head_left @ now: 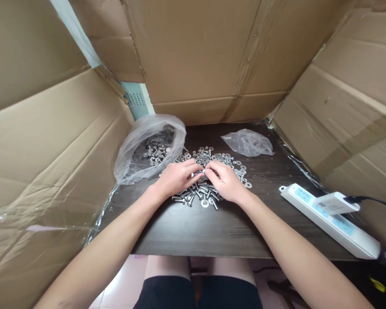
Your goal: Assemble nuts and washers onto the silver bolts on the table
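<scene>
My left hand point(180, 175) and my right hand point(225, 179) meet over a pile of loose metal hardware. Both are closed in a pinch, fingertips touching at a small shiny metal fastener point(203, 171); its exact kind is mostly hidden by the fingers. Bolts point(206, 189) lie heaped under and in front of the hands. Flat washers point(239, 163) and nuts are spread behind them and to the right. To the left, a clear plastic bag point(125, 165) stands with its mouth open, with more bolts point(157, 153) inside.
A second clear plastic bag point(249, 142) lies crumpled at the back right of the dark wooden table point(199, 236). At the right, a white power strip point(328, 223) holds a plugged-in white adapter point(336, 203) with a black cable. Cardboard walls point(199, 51) enclose the back and sides.
</scene>
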`<state>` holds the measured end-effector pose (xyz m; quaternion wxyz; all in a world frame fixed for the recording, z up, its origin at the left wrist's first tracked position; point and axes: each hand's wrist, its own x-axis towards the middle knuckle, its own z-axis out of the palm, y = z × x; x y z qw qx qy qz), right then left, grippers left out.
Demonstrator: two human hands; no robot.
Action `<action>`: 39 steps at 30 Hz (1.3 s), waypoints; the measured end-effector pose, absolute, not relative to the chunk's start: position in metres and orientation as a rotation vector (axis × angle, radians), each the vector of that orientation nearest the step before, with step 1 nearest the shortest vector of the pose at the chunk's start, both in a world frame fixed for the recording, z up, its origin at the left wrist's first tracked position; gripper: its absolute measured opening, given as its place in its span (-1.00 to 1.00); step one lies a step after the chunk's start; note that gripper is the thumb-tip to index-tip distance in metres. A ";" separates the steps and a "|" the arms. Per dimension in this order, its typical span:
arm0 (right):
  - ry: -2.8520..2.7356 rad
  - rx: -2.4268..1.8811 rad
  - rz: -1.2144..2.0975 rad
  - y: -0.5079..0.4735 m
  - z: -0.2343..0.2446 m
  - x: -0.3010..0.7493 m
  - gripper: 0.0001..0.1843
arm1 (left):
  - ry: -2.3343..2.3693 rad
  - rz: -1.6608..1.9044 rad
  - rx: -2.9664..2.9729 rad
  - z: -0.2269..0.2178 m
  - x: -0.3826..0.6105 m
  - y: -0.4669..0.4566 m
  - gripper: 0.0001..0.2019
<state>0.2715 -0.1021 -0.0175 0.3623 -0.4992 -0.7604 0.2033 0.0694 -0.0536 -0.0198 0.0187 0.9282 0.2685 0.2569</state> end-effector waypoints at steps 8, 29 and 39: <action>-1.951 -1.261 0.503 -0.103 -0.016 0.273 -0.84 | 0.836 0.797 2.893 -0.020 0.070 -0.054 -0.69; -1.913 -1.291 0.557 -0.103 -0.016 0.268 -0.78 | 0.860 0.945 3.005 -0.024 0.071 -0.052 -0.73; -1.938 -1.288 0.453 -0.102 -0.020 0.268 -0.76 | 0.859 1.007 2.868 -0.018 0.072 -0.057 -0.71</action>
